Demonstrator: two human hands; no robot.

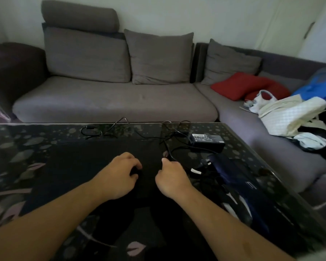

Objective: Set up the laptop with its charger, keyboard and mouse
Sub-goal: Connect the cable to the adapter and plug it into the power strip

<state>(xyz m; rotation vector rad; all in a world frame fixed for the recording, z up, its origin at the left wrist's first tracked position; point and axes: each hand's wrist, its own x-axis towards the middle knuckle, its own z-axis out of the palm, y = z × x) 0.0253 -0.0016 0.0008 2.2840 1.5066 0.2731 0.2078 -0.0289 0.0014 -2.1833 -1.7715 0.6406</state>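
Basically both hands sit mid-table over a very dark flat slab, probably the closed laptop (102,159), too dark to be sure. Left hand (119,174) rests knuckles up, fingers curled loosely around a small dark rounded thing at its fingertips, maybe the mouse (137,169); can't confirm. Right hand (170,177) is fisted, thumb and forefinger pinching the black charger cable (167,147) right at the slab's right edge. Cable runs away from the fingers toward the table's far edge, loops, and reaches the power brick (207,140) lying near the far right corner, long axis roughly parallel to the far edge. A plug end (205,163) lies just right of the right hand, beside a dark blue bag (233,178) along the table's right edge. More thin cable (94,130) is coiled near the far edge, left of centre. Keyboard not identifiable. Judgement: step in hand is connecting the charger; the port side is likely the slab's right edge, so the right hand is nearer and already holds the lead. Table (17,147) is glossy with a leaf pattern; sofa (111,102) behind.
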